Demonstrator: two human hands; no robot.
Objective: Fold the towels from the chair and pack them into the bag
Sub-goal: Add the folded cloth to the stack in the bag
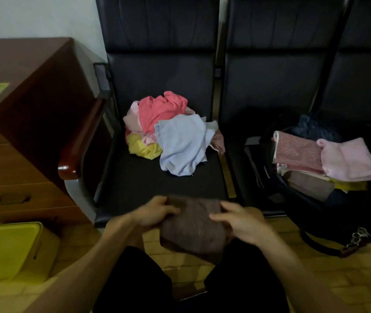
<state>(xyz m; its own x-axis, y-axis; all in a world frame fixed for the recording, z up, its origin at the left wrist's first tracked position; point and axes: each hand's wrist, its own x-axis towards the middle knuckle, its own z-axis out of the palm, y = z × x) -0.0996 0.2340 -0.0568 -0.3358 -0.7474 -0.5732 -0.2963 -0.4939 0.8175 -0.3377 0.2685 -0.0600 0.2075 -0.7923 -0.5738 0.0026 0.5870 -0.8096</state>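
Left hand (155,213) and right hand (243,224) hold brown towel (193,233) (folded small).

Left hand (157,213), right hand (242,223), fingers (220,216) curled

This looks like an office waiting area: joined black padded chairs (162,75) line a pale wall (33,14) beside a wooden desk (28,71) with drawers (17,168).

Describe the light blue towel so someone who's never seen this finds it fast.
On the black chair beside the wooden desk sits a crumpled towel pile. The light blue towel lies at its front right. Only it is blue; neighbours are a coral towel, pink towel and yellow towel.
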